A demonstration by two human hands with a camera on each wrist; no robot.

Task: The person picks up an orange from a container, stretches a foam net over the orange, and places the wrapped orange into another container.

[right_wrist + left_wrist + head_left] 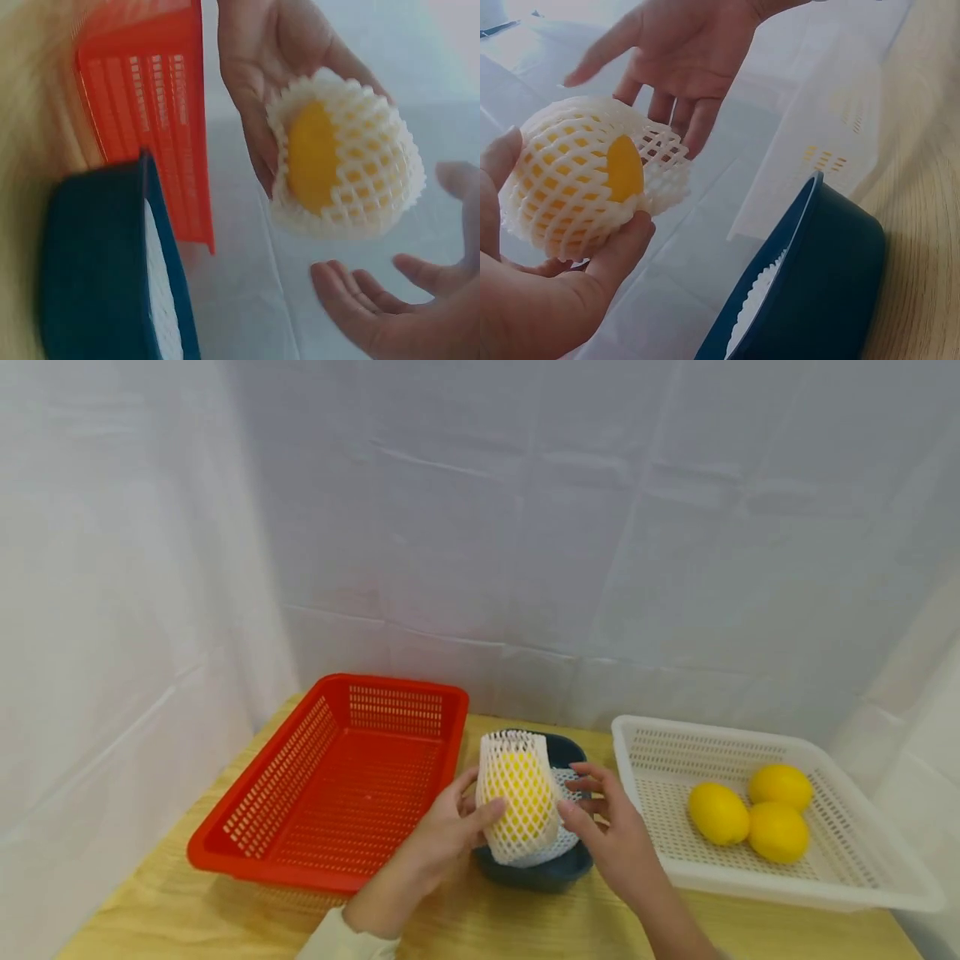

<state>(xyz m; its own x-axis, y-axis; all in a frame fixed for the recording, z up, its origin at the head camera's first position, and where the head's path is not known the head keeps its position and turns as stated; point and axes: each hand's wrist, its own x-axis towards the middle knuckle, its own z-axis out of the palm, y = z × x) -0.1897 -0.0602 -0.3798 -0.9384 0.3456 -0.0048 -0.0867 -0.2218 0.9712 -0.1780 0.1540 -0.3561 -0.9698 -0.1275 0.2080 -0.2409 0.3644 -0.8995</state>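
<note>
A lemon (313, 159) sits inside a white foam net sleeve (519, 802), its yellow skin showing through the mesh and at an opening. My left hand (453, 822) holds the sleeved lemon from the left, thumb in front, above a dark blue bin (528, 878). To its right, my right hand (611, 831) is held with spread, slightly bent fingers; the right wrist view shows a gap between this hand and the sleeve. White foam netting (572, 810) lies in the bin, partly hidden behind the lemon.
On the left of the wooden table (161, 902) stands a red plastic basket (360, 793). At the right is a white basket (750, 885) with three bare lemons (780, 832). White sheeting (480, 527) hangs behind.
</note>
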